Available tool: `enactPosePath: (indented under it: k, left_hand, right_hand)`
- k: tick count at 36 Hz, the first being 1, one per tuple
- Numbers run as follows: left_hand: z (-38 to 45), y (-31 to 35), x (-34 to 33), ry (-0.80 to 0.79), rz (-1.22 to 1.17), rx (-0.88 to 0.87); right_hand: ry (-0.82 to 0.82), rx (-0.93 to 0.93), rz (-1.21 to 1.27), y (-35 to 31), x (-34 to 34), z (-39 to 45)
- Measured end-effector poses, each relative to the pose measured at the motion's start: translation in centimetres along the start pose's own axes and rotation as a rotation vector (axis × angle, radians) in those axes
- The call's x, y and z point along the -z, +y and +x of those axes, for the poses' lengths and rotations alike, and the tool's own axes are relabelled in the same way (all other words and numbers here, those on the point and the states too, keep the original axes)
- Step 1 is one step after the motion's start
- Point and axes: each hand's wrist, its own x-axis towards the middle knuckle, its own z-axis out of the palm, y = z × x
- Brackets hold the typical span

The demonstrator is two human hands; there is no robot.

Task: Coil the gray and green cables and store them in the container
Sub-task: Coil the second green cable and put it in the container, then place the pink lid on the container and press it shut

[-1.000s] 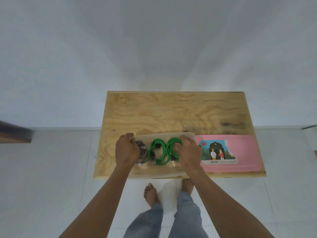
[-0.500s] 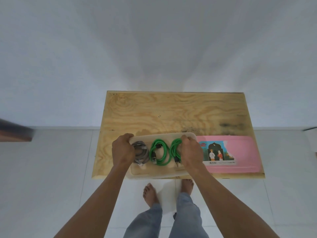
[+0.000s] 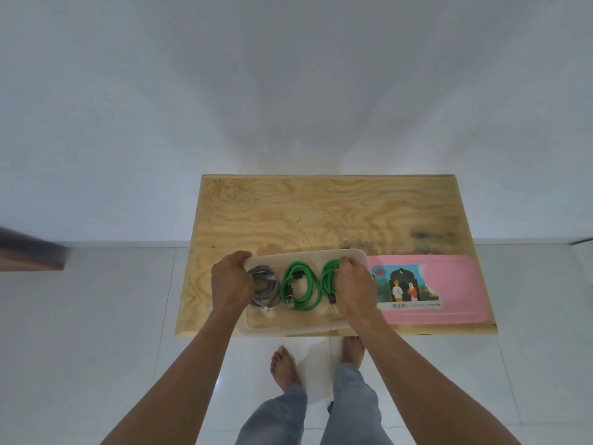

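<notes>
Hands gripped container with coiled cables inside

Container (image 3: 288,327), a pale translucent tray, sat at the near edge of the plywood bench (image 3: 321,213), its near rim just overhanging that edge. Left hand (image 3: 231,284) closed over the tray's left end, its fingers (image 3: 239,256) curled around the far left corner. Right hand (image 3: 356,289) clasped the right end, its fingers (image 3: 348,261) hooked over the far rim. Both hands were clenched on the tray.

Three coils lay in a row inside, between the two hands. Gray cable (image 3: 264,289) lay at the left, touching or partly hidden by the left hand. One green cable (image 3: 300,289) lay in the middle, clear of both hands. A second green coil (image 3: 329,281) lay at the right, partly under the right hand. Just right of the tray, a pink lid (image 3: 459,284) with a printed label rested flat on the bench.
</notes>
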Motion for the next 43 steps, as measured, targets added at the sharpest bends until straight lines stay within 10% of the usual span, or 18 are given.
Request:
enactPosePath:
  k: [27,43]
  left_hand:
    - [-0.8,6.2,0.7,0.008,-0.081,-0.245]
    - [-8.8,17.1,-13.6,-0.142,-0.089,-0.327]
  right_hand:
    - [0.288,-0.157,0.698,4.1,10.0,-2.2]
    - [0.179,-0.292,0.643,20.1,11.9,-1.1]
